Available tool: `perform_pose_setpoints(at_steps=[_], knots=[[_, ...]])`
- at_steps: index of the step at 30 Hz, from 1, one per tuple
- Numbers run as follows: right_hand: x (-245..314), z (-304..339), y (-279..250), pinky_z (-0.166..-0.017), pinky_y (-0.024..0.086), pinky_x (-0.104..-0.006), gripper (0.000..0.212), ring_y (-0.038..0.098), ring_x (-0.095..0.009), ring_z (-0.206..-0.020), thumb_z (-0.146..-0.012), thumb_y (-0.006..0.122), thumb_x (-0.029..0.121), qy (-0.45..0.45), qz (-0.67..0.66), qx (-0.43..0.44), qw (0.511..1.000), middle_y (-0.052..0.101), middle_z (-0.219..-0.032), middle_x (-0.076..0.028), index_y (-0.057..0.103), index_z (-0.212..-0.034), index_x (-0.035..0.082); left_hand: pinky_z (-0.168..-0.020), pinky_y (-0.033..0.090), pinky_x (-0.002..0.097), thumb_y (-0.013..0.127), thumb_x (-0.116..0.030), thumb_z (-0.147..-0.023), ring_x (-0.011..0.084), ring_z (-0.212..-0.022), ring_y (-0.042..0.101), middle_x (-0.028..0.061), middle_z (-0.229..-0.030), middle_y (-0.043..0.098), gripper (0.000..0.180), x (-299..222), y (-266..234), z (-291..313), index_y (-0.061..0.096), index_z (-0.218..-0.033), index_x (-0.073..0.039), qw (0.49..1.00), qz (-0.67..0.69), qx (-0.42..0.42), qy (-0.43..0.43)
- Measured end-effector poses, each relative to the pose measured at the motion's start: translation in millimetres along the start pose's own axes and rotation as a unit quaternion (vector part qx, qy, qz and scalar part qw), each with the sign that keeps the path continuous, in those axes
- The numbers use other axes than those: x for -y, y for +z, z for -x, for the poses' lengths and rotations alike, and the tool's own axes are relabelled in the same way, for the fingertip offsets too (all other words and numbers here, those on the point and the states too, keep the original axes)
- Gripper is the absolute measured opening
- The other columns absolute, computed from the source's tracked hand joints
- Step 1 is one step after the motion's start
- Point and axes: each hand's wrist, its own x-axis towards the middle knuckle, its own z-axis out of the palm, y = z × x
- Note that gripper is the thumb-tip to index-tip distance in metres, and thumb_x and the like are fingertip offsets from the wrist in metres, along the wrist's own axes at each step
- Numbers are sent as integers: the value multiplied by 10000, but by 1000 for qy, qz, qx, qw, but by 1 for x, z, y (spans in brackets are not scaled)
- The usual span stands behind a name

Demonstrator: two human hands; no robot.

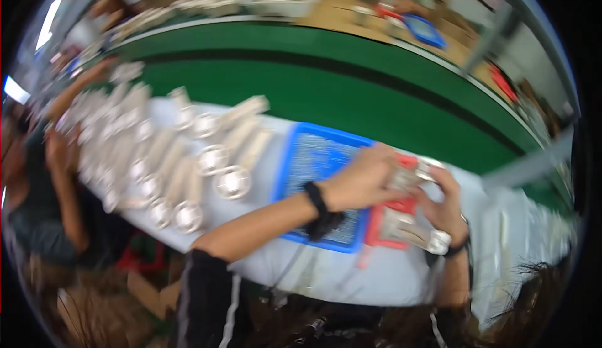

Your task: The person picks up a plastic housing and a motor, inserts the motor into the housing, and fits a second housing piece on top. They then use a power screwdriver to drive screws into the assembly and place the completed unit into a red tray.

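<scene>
My left hand (367, 175) reaches over a blue tray (290, 160) of small greyish pieces, too blurred to name. Its fingers are bent and pressed together at a pale part in a red fixture (411, 205); whatever they pinch is hidden. Curled around the shiny round end (426, 169) of that same pale part, the thumb and fingers of my right hand (444, 200) are closed on it. A second pale part with a round white end (438, 242) lies in the nearer section of the fixture, by my right wrist.
Many pale long-handled parts with round ends (232, 182) lie in rows across the white table (251, 219). At far left a co-worker's arm (66, 179) reaches over them. A green belt (301, 75) runs behind; clear plastic bags (514, 241) lie at right.
</scene>
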Motion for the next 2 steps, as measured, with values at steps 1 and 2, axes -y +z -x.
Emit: perform_pose_setpoints(at_steps=[1, 2], knots=[[-9, 8, 5, -851, 590, -424, 597, 709, -370, -983, -794, 788, -91, -14, -17, -43, 999, 701, -1095, -161, 586, -1334, 67, -923, 462, 463, 807, -373, -859, 373, -1023, 584, 173, -1022, 632, 387, 4, 7, 0, 708, -938, -8, 1000, -10, -3, -8], [-17, 20, 3, -906, 575, -430, 624, 693, -371, -1052, -810, 794, -65, 19, -14, -30, 999, 694, -1160, -159, 560, -1372, 72, -923, 462, 463, 807, -373, -859, 373, -1023, 584, 173, -1022, 632, 387, 7, -19, 20, 708, -938, -8, 998, -50, -16, -37]])
